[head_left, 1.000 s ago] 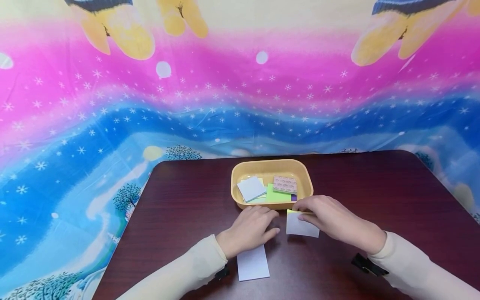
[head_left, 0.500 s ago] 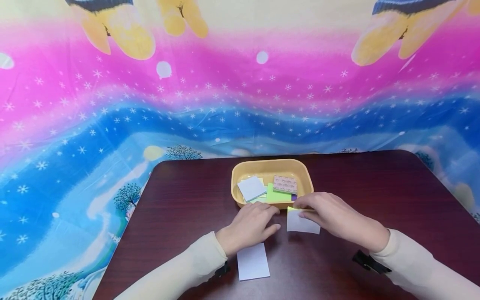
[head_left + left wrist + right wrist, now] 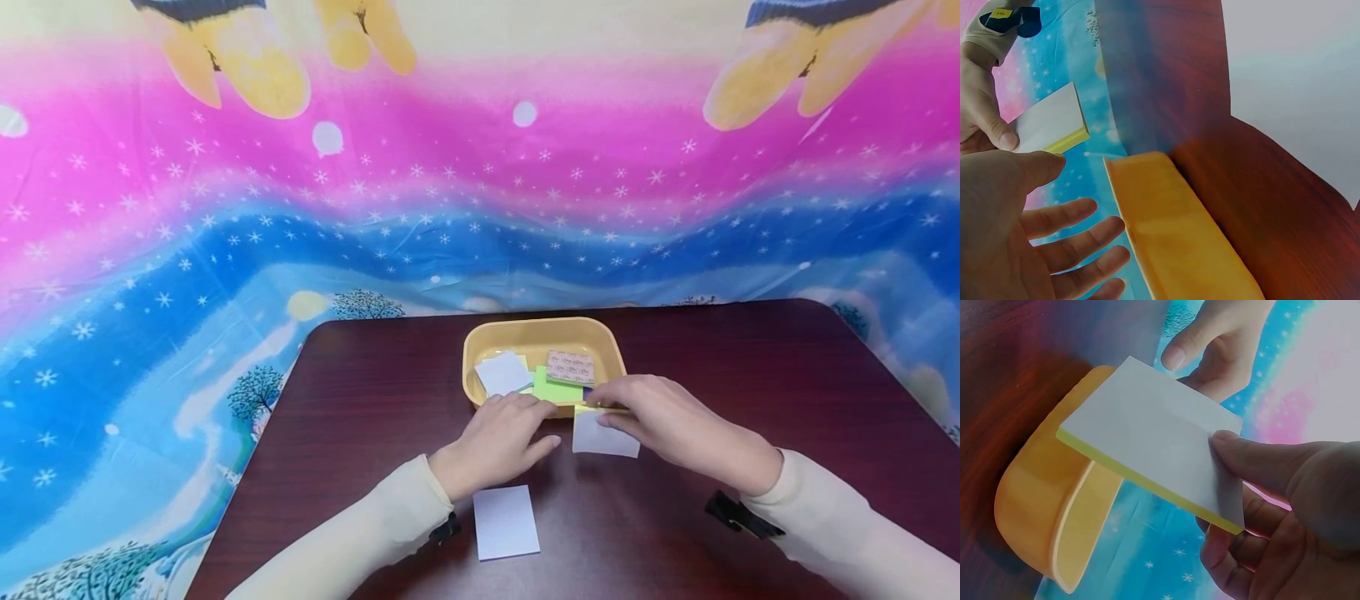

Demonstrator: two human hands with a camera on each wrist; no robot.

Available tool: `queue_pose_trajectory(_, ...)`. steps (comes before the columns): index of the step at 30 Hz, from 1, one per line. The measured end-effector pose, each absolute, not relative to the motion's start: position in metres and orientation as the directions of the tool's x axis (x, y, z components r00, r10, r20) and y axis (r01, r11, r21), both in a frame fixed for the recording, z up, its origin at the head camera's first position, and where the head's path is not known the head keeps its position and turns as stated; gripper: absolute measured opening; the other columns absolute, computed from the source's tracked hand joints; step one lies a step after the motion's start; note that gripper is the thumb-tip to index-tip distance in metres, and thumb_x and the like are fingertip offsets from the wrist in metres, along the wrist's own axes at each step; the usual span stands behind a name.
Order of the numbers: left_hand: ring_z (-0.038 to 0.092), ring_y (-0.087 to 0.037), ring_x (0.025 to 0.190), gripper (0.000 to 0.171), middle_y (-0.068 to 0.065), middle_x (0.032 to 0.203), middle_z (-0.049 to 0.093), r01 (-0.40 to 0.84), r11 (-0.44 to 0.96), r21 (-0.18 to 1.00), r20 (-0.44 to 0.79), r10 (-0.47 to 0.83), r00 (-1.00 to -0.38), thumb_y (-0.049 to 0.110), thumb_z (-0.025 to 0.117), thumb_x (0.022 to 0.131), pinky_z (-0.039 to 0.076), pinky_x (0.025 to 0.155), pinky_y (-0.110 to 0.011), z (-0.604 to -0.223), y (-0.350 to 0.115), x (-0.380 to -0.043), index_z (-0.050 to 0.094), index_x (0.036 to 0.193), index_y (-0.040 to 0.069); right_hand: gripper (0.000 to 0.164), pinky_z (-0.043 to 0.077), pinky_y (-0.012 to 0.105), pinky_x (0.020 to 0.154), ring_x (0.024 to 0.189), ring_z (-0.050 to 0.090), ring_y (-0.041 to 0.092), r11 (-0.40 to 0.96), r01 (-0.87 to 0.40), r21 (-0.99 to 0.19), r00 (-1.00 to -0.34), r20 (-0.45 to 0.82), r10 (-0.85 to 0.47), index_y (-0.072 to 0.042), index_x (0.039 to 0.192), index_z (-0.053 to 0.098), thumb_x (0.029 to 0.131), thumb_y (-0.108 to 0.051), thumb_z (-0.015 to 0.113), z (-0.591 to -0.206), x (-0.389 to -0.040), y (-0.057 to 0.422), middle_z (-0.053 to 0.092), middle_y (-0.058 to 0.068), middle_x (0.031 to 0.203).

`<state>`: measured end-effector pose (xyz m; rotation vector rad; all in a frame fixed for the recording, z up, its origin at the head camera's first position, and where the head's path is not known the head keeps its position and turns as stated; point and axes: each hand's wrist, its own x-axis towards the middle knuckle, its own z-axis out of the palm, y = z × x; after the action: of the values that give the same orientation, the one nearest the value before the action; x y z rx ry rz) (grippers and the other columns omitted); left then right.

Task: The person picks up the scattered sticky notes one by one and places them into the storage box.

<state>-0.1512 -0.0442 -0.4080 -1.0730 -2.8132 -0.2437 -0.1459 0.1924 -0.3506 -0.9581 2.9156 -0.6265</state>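
Observation:
My right hand (image 3: 667,425) pinches a sticky note pad (image 3: 603,435) by one edge, thumb on its white face and fingers beneath. In the right wrist view the pad (image 3: 1154,437) shows a thin yellow edge, and it is held off the table by the front of a yellow tray (image 3: 543,333). My left hand (image 3: 495,442) reaches to the tray's near rim with fingers loosely spread, and in the left wrist view its palm holds nothing. Whether those fingertips touch the rim is unclear. A second white pad (image 3: 507,523) lies on the table below the left hand.
Inside the tray are a white pad (image 3: 504,373), a green pad (image 3: 557,387) and a pink patterned pad (image 3: 572,367), with a bit of purple showing at the right. The dark wood table (image 3: 360,392) meets a colourful printed cloth (image 3: 480,192) behind.
The right hand has moved slightly away from me and up with its pad, towards the tray. My left hand has also shifted slightly forward, uncovering the white pad on the table.

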Motion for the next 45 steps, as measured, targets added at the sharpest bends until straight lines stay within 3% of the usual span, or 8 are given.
queue_pose_trajectory(14, 0.067, -0.015, 0.105, 0.038, 0.003, 0.115, 0.073, 0.664, 0.741, 0.104, 0.186, 0.641, -0.745, 0.044, 0.061, 0.099, 0.054, 0.087, -0.032, -0.403, -0.045, -0.156, 0.067, 0.126, 0.017, 0.015, 0.047, 0.024, 0.064, 0.071, 0.055, 0.002, 0.727, -0.583, -0.362, -0.807, 0.159, -0.569, -0.017, 0.099, 0.076, 0.087, -0.008, 0.077, -0.35, -0.152, 0.194, 0.072, -0.011, 0.087)
queue_pose_trajectory(26, 0.067, -0.017, 0.114, 0.041, -0.001, 0.123, 0.072, 0.638, 0.758, 0.132, 0.158, 0.62, -0.769, 0.042, 0.063, 0.099, 0.053, 0.097, -0.035, -0.399, -0.046, -0.163, 0.066, 0.129, 0.015, 0.014, 0.047, 0.024, 0.064, 0.07, 0.053, 0.001, 0.724, -0.589, -0.359, -0.805, 0.185, -0.563, -0.015, 0.099, 0.076, 0.086, -0.008, 0.078, -0.352, -0.161, 0.196, 0.071, -0.011, 0.084)
queue_pose_trajectory(45, 0.069, -0.018, 0.108, 0.04, -0.002, 0.12, 0.074, 0.633, 0.76, 0.145, 0.193, 0.606, -0.772, 0.04, 0.063, 0.099, 0.055, 0.091, -0.036, -0.395, -0.051, -0.176, 0.066, 0.129, 0.013, 0.016, 0.048, 0.023, 0.063, 0.071, 0.056, 0.005, 0.727, -0.559, -0.399, -0.824, 0.166, -0.542, -0.013, 0.102, 0.076, 0.087, -0.009, 0.078, -0.347, -0.171, 0.189, 0.074, -0.005, 0.089)
